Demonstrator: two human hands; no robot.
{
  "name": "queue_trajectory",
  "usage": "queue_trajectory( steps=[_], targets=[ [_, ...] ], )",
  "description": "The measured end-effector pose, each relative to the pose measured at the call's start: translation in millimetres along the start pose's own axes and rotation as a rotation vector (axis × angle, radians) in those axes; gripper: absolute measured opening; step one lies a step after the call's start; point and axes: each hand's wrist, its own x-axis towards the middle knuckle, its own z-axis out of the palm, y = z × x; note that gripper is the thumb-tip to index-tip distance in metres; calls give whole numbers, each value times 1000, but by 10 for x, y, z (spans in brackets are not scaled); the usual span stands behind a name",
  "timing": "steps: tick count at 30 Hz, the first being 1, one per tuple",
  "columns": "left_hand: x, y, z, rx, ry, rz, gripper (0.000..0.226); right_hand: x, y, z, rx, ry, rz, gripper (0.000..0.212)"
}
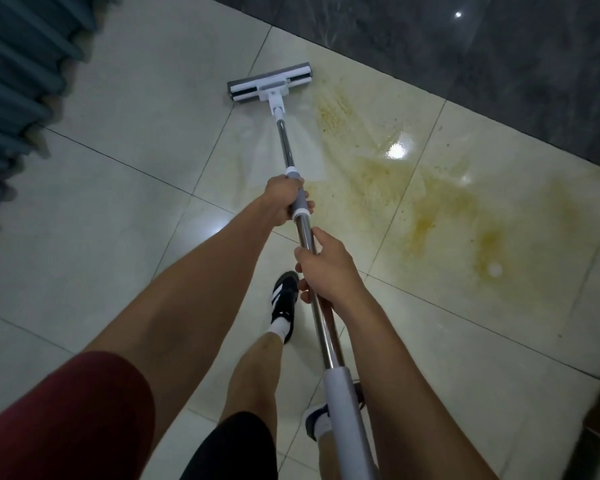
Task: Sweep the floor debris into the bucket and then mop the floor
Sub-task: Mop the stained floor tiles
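- On the pale glossy tiled floor [118,271] — mopping under way; no bucket in view.
- Left hand [281,202] wrapped round grey sleeve, right hand [326,271] gripping steel-poled white-and-grey flat mop [270,85].
- Yellow-brown smeared stain [430,209] beside mop head — plenty left.

An indoor tiled room: glossy cream floor tiles [118,220], dark polished stone wall [465,46], teal pleated curtain [18,81].

both hands [281,202] grip the mop [270,85] (head flat on stained tile).
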Motion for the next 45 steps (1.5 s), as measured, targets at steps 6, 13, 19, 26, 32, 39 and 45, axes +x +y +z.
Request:
queue_trajectory(
  steps=[6,13,19,26,32,39,45],
  targets=[
    [-503,-623,139,75,-26,-35,9,-431,690,-25,-296,105,-102,43],
    [-844,-1390,183,30,29,-22,17,-929,1350,-44,-481,96,-171,44],
    [-651,-1145,97,11,27,27,10,-692,1140,35,-499,129,-193,47],
    [-89,-429,-53,5,21,22,17,-69,480,127,-557,138,-208,47],
    [594,722,-441,19,49,70,23,769,-590,419,-561,140,-291,35],
    [1078,1551,-839,35,77,92,30,1371,-1450,714,-596,94,-312,29],
    [880,1427,-825,32,73,85,31,1172,-1395,711,-612,67,-270,31]
  ],
)
